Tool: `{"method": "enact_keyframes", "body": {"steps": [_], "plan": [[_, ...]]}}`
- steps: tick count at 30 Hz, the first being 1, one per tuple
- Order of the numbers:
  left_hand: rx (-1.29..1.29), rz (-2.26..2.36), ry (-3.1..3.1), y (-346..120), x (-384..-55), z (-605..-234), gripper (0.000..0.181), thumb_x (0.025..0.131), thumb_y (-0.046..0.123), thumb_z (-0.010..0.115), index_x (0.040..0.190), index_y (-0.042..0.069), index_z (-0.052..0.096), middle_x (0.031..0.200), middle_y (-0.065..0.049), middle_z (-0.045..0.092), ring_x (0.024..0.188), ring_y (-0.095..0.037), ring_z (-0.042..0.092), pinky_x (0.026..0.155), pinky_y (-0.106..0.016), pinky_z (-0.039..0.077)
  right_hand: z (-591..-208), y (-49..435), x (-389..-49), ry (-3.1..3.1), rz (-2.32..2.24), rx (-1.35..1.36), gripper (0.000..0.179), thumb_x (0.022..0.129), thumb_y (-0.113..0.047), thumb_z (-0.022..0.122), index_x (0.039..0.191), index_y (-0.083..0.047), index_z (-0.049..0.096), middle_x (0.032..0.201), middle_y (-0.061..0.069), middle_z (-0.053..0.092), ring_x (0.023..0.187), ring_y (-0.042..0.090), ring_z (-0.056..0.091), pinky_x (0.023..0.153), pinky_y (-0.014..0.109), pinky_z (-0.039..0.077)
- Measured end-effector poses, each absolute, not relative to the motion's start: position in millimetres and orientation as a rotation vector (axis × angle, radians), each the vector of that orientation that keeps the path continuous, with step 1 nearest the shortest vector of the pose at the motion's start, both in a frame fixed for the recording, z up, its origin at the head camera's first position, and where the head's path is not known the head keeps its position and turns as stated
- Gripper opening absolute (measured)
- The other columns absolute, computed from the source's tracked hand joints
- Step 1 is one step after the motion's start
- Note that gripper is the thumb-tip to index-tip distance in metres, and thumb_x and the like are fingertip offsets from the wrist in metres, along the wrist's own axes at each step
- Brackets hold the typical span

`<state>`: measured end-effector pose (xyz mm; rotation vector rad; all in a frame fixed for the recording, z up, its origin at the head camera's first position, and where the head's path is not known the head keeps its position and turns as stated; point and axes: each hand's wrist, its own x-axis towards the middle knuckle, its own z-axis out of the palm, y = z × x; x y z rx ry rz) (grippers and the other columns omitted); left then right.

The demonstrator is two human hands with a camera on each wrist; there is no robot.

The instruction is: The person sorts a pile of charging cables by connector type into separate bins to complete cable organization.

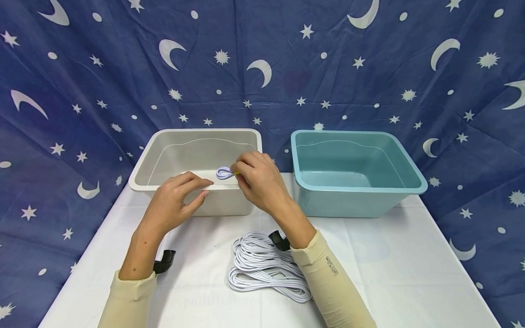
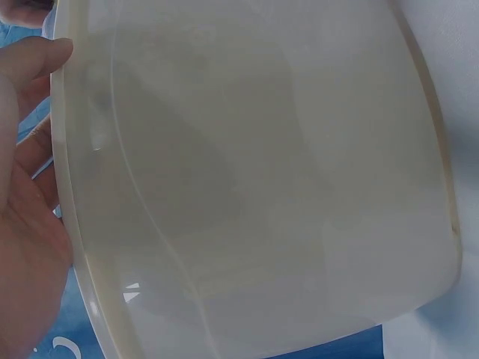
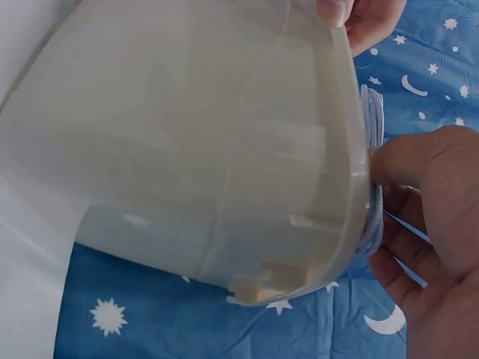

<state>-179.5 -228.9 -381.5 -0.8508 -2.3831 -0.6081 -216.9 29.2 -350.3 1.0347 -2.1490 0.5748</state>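
Observation:
Thumb and fingers of my right hand (image 1: 260,177) pinch a small looped bundle of pale lavender cord (image 1: 224,173) over the front right of the light grey bin (image 1: 197,187). A bit of yellow shows on the bundle beside the fingertips. The right wrist view has the cord loop (image 3: 372,120) behind the bin's rim, partly hidden by it. My left hand (image 1: 172,200) is at the front rim of the same bin, fingers extended over the inner side and thumb on the outer side. Its thumb (image 2: 56,54) overlaps the rim in the left wrist view.
A teal bin (image 1: 361,200) stands to the right of the grey one. In front lies a large coiled heap of white cord (image 1: 262,269), partly under my right forearm. The table has a white cloth (image 1: 197,291); a blue curtain (image 1: 287,82) with moons and stars hangs behind.

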Motion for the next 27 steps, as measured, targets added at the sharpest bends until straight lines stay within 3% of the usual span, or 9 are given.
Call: {"method": "enact_keyframes", "body": {"steps": [10, 18, 27], "plan": [[-0.862, -0.614, -2.383, -227.8, -179.1, -381.7, 0.022, 0.092, 0.022, 0.072, 0.114, 0.020, 0.074, 0.101, 0.008, 0.066, 0.088, -0.012, 0.062, 0.079, -0.032, 0.049, -355.8, 33.7, -215.7, -2.161, 0.562, 1.035, 0.018, 0.082, -0.001, 0.072, 0.095, -0.013, 0.075, 0.095, -0.003, 0.064, 0.092, 0.017, 0.059, 0.081, 0.032, 0.047], [-0.849, -0.608, -2.393, -228.1, -178.3, -381.4, 0.022, 0.092, 0.022, 0.072, 0.114, 0.021, 0.074, 0.103, 0.008, 0.066, 0.090, -0.013, 0.062, 0.083, -0.032, 0.049, -354.4, 41.1, -205.9, -2.168, 0.573, 1.028, 0.018, 0.081, -0.002, 0.074, 0.095, -0.013, 0.074, 0.096, -0.003, 0.064, 0.091, 0.018, 0.058, 0.076, 0.032, 0.045], [-0.842, -0.594, -2.404, -228.6, -179.9, -380.1, 0.022, 0.092, 0.024, 0.071, 0.114, 0.021, 0.074, 0.100, 0.009, 0.065, 0.087, -0.012, 0.062, 0.078, -0.033, 0.049, -353.1, 55.1, -192.0, -2.172, 0.604, 1.016, 0.016, 0.082, -0.003, 0.073, 0.095, -0.012, 0.074, 0.096, -0.002, 0.065, 0.089, 0.018, 0.057, 0.079, 0.034, 0.045]]}}
